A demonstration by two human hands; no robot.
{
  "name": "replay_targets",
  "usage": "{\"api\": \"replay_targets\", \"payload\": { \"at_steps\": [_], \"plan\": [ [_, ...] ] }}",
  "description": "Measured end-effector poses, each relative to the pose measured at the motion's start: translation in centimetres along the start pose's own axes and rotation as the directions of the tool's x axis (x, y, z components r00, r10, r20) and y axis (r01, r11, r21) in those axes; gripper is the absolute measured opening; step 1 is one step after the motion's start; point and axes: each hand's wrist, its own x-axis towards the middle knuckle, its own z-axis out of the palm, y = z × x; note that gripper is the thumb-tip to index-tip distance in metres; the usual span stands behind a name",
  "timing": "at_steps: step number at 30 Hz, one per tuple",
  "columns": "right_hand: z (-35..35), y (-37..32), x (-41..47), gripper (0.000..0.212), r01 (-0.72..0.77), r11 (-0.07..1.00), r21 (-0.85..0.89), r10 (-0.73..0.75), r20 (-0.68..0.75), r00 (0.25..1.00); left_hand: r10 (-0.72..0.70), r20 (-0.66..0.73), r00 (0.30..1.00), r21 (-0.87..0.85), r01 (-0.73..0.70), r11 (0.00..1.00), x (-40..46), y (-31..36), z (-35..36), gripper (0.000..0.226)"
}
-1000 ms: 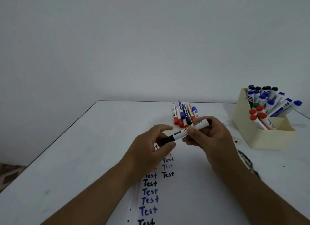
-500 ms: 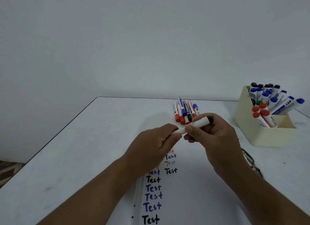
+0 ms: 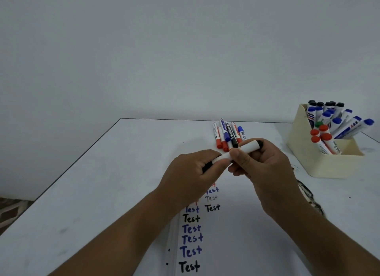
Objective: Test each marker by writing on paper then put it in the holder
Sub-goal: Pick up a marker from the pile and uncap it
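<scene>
Left hand [image 3: 192, 173] curls its grip round the black cap end of the marker [image 3: 238, 152], right hand [image 3: 265, 168] pinches the white barrel, both above the paper [image 3: 236, 234] on the worktop [image 3: 102, 183]. Beyond the marker lie loose markers [image 3: 228, 134]; right of it, well apart, the holder [image 3: 320, 162] with markers inside.

Black marker [image 3: 247, 148] gripped between left hand [image 3: 196, 173] and right hand [image 3: 265, 168] (above the paper [image 3: 236, 234]).
</scene>
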Motion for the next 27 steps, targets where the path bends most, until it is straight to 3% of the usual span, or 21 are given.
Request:
{"api": "replay_targets", "payload": {
  "at_steps": [9,12,15,17,21,25,27],
  "plan": [
    [0.2,-0.1,-0.5,0.028,0.053,0.994,-0.094,-0.055,-0.024,0.998,-0.035,0.012,0.999,-0.084,0.036,0.996,-0.2,-1.1,-0.5,0.031],
    [0.2,0.1,-0.5,0.03,0.007,0.999,-0.031,-0.009,-0.065,0.998,-0.066,0.048,0.997,-0.117,0.071,0.991,-0.5,-1.9,-1.1,0.056],
    [-0.1,0.5,-0.1,0.022,-0.09,0.994,0.068,0.099,-0.139,0.985,-0.12,-0.01,0.993,-0.142,0.117,0.983,-0.7,-3.1,-1.8,0.087],
    [-0.3,0.6,0.1,0.014,-0.141,0.987,0.075,0.152,-0.162,0.975,-0.187,-0.054,0.981,-0.106,0.18,0.978,-0.3,-3.8,-1.8,0.078],
    [-0.1,0.1,-0.1,0.008,-0.196,0.976,0.094,0.208,-0.142,0.968,-0.262,-0.058,0.963,0.054,0.265,0.963,0.7,-5.2,-0.8,0.025],
    [0.1,-1.5,-0.4,0.012,-0.198,0.968,0.153,0.207,-0.041,0.978,-0.243,-0.009,0.97,0.176,0.241,0.954,1.1,-6.4,0.0,0.014],
    [0.3,-2.2,-0.5,0.012,-0.204,0.969,0.142,0.204,0.014,0.979,-0.247,0.038,0.968,0.207,0.234,0.95,1.0,-7.1,0.4,0.022]
  ]
}}
